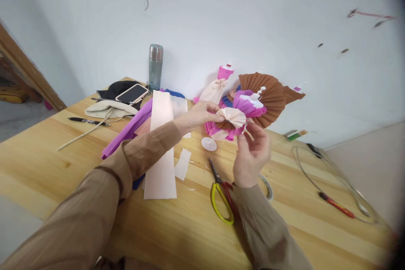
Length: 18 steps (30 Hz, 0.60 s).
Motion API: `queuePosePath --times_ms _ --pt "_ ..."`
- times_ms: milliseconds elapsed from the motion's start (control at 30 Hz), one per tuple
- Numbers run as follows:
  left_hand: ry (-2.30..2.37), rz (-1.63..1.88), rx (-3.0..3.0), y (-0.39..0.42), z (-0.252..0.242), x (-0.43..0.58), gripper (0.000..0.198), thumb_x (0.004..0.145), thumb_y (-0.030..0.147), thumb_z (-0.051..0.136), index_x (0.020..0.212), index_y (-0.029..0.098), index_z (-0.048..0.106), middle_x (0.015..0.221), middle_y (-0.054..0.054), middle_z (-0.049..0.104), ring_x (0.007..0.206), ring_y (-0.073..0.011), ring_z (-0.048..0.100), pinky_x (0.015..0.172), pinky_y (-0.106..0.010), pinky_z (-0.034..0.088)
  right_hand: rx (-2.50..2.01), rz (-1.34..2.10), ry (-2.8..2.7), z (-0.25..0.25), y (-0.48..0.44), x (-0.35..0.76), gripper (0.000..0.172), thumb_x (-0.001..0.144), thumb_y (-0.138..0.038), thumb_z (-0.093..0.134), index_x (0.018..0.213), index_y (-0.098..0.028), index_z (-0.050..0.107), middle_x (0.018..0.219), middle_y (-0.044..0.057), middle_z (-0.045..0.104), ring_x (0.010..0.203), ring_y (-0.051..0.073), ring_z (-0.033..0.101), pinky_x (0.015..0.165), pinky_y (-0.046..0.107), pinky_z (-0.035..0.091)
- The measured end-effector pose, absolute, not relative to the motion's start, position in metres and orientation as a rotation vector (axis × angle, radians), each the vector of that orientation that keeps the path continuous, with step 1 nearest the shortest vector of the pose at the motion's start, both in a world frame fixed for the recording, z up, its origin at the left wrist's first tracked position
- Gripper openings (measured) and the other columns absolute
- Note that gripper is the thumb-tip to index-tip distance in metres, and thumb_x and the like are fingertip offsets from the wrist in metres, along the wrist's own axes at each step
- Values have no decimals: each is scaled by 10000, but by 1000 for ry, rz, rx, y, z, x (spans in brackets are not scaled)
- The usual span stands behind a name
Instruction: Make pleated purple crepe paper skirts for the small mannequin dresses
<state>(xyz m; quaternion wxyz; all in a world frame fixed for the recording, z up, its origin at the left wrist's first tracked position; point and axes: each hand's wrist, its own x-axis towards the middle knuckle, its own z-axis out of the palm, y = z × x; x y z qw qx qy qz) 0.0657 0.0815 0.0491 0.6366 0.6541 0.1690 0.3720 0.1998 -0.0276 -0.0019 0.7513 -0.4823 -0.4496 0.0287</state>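
Observation:
A pleated paper rosette (236, 114), cream with a brown part below, is pinched in my left hand (205, 114) above the table. My right hand (253, 152) is just below and right of it, thumb and fingers drawn together near its edge; what they pinch is too small to make out. Close behind are a small figure in a pink and cream paper dress (215, 90) and a white figure (257, 98) with purple paper, in front of a large brown pleated paper fan (272, 93). Yellow-handled scissors (223, 202) lie beside my right wrist.
Cream crepe paper strips (161, 164) and purple paper (126, 135) lie under my left forearm. A phone (132, 93), a pen (88, 121) and a thermos (155, 67) are at the left. A white disc (209, 144) and a red-handled tool (337, 205) lie to the right.

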Motion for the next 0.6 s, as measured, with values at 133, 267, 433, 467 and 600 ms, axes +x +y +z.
queuePosePath --times_ms 133,267,433,467,600 --pt "365 868 1592 81 54 61 50 631 149 744 680 145 739 1249 -121 661 1386 -286 436 1157 -422 309 -1057 97 -996 -3 -28 200 338 814 -270 689 1136 -198 616 1234 96 652 1194 240 614 1065 504 442" --pt "292 831 1594 83 56 60 63 605 172 762 666 170 745 1481 -92 502 1502 -298 251 1204 -455 239 -1057 152 -1054 -4 -27 200 432 841 -263 656 1264 -200 589 1375 116 590 1299 239 542 1125 503 380" --pt "281 796 1628 90 56 67 65 629 214 773 673 173 748 1530 -84 447 1517 -278 214 1218 -439 198 -1120 191 -1095 -5 -24 201 461 857 -312 607 1305 -206 584 1362 110 601 1284 246 548 1101 470 404" --pt "294 799 1631 92 57 69 61 647 218 769 674 167 748 1513 -95 468 1511 -278 230 1216 -436 197 -1142 191 -1097 -6 -23 202 458 861 -321 593 1304 -207 586 1346 109 610 1275 248 553 1087 466 418" --pt "354 820 1652 95 56 77 48 686 177 744 654 143 731 1245 -128 667 1420 -289 382 1168 -441 277 -1210 149 -1109 -8 -22 204 434 855 -331 573 1273 -217 610 1280 99 637 1244 252 564 1059 464 432"
